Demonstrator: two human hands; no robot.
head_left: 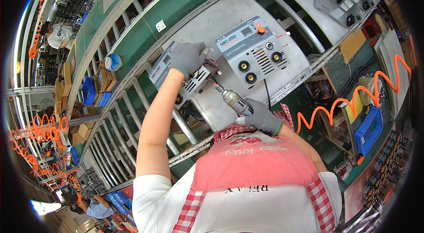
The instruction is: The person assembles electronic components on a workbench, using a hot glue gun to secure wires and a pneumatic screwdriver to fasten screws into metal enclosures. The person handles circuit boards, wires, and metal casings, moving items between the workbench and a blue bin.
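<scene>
My left hand, in a grey glove, is closed over a grey front panel with a display, sockets and vent slots. That panel lies tilted at the edge of the board, and its fingers partly hide it. Thin wires stick out beside the fingers. My right hand, gloved too, grips a silver power screwdriver, whose bit points at the panel's near right edge. Whether the bit touches a screw is too small to tell. A second panel of the same kind, with an orange knob, lies to the right.
Both panels are on a pale board over a roller conveyor. Bent grey sheet parts lie on another board at the far right. A coiled orange hose hangs beside a blue bin. Other people work at the far left.
</scene>
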